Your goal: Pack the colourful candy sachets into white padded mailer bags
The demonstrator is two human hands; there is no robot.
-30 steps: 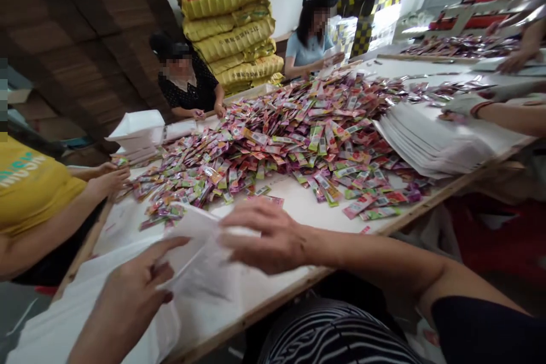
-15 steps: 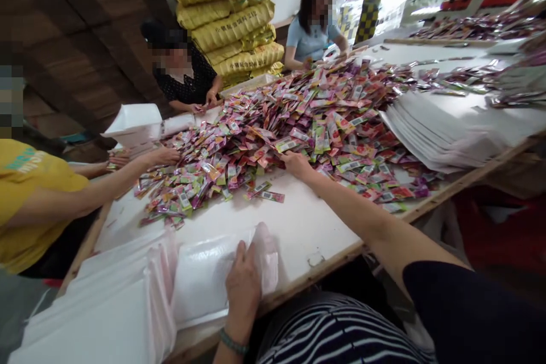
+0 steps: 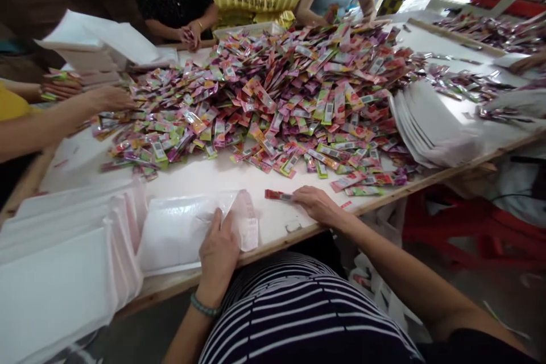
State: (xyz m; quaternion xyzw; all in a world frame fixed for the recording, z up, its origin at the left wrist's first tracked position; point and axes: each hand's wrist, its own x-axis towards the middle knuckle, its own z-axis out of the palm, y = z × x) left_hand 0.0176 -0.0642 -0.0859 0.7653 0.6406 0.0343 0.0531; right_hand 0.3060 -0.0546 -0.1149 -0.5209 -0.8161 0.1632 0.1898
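A clear plastic bag (image 3: 179,230) with a white inside lies near the table's front edge. My left hand (image 3: 219,247) grips it near its mouth, with the fingers on top and the clear flap sticking out to the right. Just right of the bag, my right hand (image 3: 318,205) is closed on the end of a red sachet (image 3: 278,195), which points left toward the bag's mouth. Beyond both hands spreads a large heap of pink, green and purple sachets (image 3: 256,102).
Stacked white bags (image 3: 55,261) lie at the left, and another stack (image 3: 435,119) at the right. A co-worker's hand (image 3: 113,99) reaches into the heap from the left. Two more people sit across the table. A red stool (image 3: 464,233) stands below the right edge.
My right hand has drawn back from the heap toward the bag with a red sachet in it. My left hand stays on the bag. The view has tilted down.
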